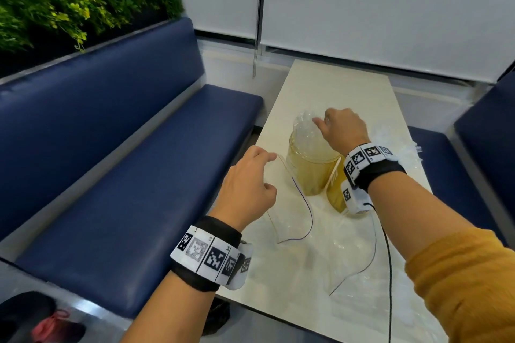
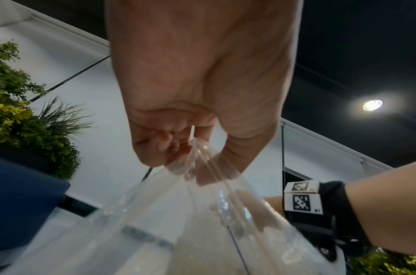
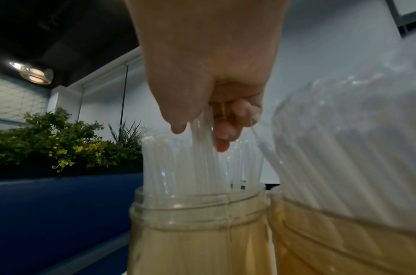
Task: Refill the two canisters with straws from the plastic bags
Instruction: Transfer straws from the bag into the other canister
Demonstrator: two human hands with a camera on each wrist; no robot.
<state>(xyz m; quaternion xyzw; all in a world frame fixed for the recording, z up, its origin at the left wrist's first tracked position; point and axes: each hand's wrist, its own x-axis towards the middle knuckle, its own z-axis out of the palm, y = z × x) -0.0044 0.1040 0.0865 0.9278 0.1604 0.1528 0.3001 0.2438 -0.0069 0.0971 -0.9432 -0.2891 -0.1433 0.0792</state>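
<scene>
Two canisters stand side by side on the bench (image 1: 334,86), and both already bristle with clear straws. Your right hand (image 1: 344,128) hovers over the far canister (image 1: 310,164), its fingers (image 3: 222,130) curled round a small clutch of straws (image 3: 202,148) whose lower ends sit among those packed in the canister's mouth. The near canister (image 1: 335,189) stands touching the first and is half hidden behind your right wrist; in the right wrist view its straws (image 3: 332,148) fan up thickly, so it looks full or close to it.

Your left hand (image 1: 245,186) is raised beside the canisters, thumb and fingers (image 2: 160,143) pinching the gathered edge of a clear plastic bag (image 1: 289,203), which hangs down to the bench. How many straws the bag holds cannot be told from these views; it looks slack and mostly flat. More clear plastic (image 1: 348,253) lies crumpled on the bench nearer you, and another piece (image 1: 395,142) sits beyond your right wrist.

By the look of it, you are late in the job: both canisters are well stocked, and what is left seems to be settling this last handful and emptying whatever the bags may yet hold.
</scene>
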